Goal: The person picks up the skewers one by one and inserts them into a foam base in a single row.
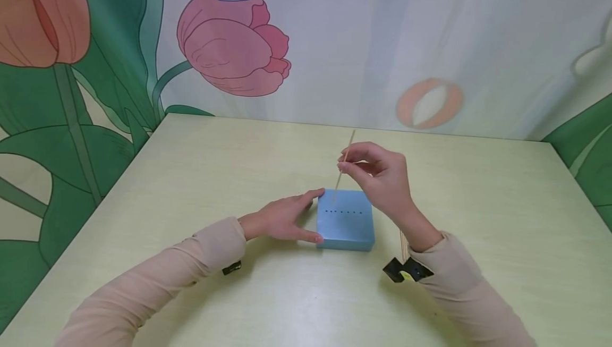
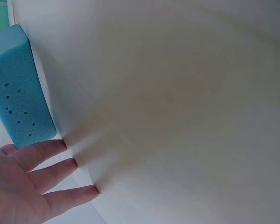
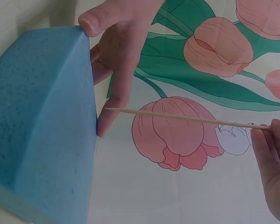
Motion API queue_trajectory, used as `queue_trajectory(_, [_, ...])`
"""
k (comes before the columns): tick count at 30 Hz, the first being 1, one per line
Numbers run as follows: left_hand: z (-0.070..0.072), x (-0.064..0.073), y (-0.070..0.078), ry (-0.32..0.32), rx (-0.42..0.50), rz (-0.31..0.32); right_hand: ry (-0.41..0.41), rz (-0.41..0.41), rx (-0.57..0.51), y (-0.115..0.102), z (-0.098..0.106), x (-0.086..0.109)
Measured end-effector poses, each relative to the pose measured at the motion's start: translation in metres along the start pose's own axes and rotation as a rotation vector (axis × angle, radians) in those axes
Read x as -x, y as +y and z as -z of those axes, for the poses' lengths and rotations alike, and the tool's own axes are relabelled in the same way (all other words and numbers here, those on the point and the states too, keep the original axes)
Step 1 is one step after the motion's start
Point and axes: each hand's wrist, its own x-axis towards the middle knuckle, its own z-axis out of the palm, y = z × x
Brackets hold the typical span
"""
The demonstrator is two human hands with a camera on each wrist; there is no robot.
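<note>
A light-blue foam block [image 1: 345,233] lies on the table, with a row of small dark holes across its top. My left hand [image 1: 283,220] is at its left side, fingers spread and fairly straight; thumb and index finger touch its near and far left corners. Up above the block, my right hand [image 1: 384,177] pinches a thin wooden skewer [image 1: 338,181] between thumb and fingers. The skewer slants down toward the block. From the right wrist view, its pointed lower end [image 3: 113,109] appears apart from the foam block [image 3: 60,126].
Several thin wooden sticks [image 1: 404,243] lie on the table, partly hidden under my right wrist. The pale tabletop [image 1: 229,150] ends at the back against a curtain [image 1: 344,44] printed with flowers. A black wrist mount [image 1: 406,271] sits below my right sleeve.
</note>
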Motion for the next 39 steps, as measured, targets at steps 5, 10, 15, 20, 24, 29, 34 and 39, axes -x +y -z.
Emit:
queue_trajectory(5, [-0.001, -0.001, -0.002, -0.002, -0.004, 0.003, -0.017, -0.008, 0.01, 0.001, -0.004, 0.002])
queue_trajectory(10, [-0.002, -0.001, -0.003, -0.004, -0.007, -0.002, -0.025, -0.007, 0.013, 0.004, -0.007, 0.004])
queue_trajectory(15, [-0.002, -0.001, -0.003, -0.004, -0.005, -0.002, -0.03, -0.005, 0.033, 0.005, -0.009, 0.005])
queue_trajectory(20, [-0.001, 0.001, -0.002, -0.004, -0.003, 0.0, -0.038, 0.002, 0.046, 0.006, -0.011, 0.005])
queue_trajectory(24, [0.0, 0.001, -0.001, -0.007, 0.003, 0.006, -0.046, 0.004, 0.04, 0.008, -0.013, 0.006])
queue_trajectory(29, [0.0, 0.002, -0.001, -0.009, 0.004, 0.007, -0.045, -0.005, 0.042, 0.01, -0.015, 0.008])
queue_trajectory(34, [0.0, 0.001, -0.001, -0.007, -0.002, 0.001, -0.061, -0.027, 0.06, 0.013, -0.018, 0.012])
queue_trajectory(39, [-0.001, 0.001, -0.002, -0.004, -0.013, -0.002, -0.067, -0.04, 0.074, 0.018, -0.02, 0.016])
